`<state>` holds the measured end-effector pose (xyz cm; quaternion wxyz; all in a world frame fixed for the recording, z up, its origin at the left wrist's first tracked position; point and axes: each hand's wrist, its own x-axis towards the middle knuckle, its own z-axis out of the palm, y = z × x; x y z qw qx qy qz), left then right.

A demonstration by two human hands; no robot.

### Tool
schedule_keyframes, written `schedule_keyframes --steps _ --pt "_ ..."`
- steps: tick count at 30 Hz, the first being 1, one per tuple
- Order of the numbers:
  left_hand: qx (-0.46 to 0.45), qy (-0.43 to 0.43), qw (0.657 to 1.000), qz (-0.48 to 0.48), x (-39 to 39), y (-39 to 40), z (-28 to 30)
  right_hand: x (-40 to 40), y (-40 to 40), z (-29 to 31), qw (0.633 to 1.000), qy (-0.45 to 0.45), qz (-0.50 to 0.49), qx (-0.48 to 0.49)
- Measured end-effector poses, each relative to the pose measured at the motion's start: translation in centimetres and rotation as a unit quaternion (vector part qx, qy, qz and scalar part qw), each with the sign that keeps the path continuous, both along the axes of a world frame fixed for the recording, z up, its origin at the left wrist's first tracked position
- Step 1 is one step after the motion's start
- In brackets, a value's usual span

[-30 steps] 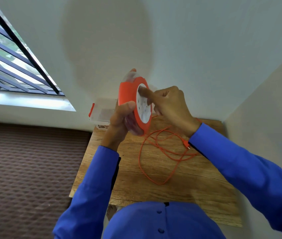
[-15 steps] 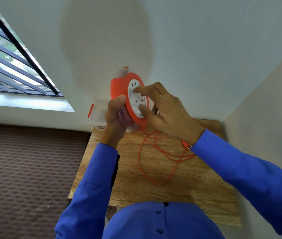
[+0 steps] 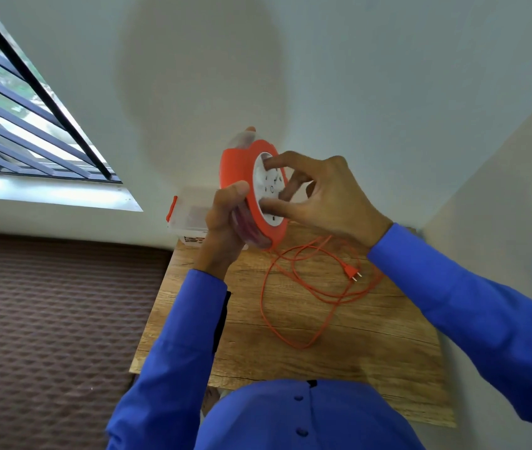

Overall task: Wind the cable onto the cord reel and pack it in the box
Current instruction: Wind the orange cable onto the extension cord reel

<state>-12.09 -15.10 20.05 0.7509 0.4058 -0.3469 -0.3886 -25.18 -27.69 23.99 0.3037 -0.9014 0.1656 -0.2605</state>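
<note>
I hold an orange cord reel (image 3: 238,164) with a white socket face upright above the far edge of the wooden table (image 3: 372,349). My left hand (image 3: 225,219) grips its rim from the left, thumb on the front edge. My right hand (image 3: 320,196) has its fingertips spread on the white face. An orange cable (image 3: 290,306) hangs from the reel's bottom and lies in loose loops on the table, ending in an orange plug (image 3: 351,273). A clear plastic box (image 3: 190,212) with an orange latch sits at the table's far left corner, partly hidden behind my left hand.
The table stands in a corner, with walls behind and to the right. A barred window (image 3: 24,125) is at the upper left. Brown patterned floor (image 3: 47,319) lies left of the table.
My right hand has gone from one finger on the reel's face to spread fingertips gripping it. The reel has turned slightly and the plug has come into view on the table.
</note>
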Motion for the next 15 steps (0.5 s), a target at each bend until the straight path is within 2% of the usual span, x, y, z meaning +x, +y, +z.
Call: schedule_keyframes --steps 5,8,10,12,14,15 --pt "0.043 -0.014 0.999 0.014 -0.3 0.2 0.2 0.8 0.9 -0.3 0.993 -0.031 -0.086 0.079" --pt "0.075 -0.078 0.994 0.02 0.1 0.2 -0.5 1.2 0.7 -0.6 0.973 -0.028 -0.094 0.209" --pt "0.086 -0.095 0.992 0.008 0.8 0.3 -1.2 1.3 0.2 -0.5 0.925 0.039 -0.091 0.367" --pt "0.072 -0.086 0.994 -0.006 0.7 0.5 -1.3 1.1 -0.2 -0.4 0.87 0.143 -0.072 0.467" --pt "0.062 -0.072 0.995 -0.019 0.1 0.7 -1.2 0.9 -0.1 -0.6 0.862 0.179 -0.054 0.47" --pt "0.054 -0.066 0.996 -0.029 -0.1 0.7 -1.2 0.8 0.1 -0.7 0.88 0.165 -0.053 0.442"
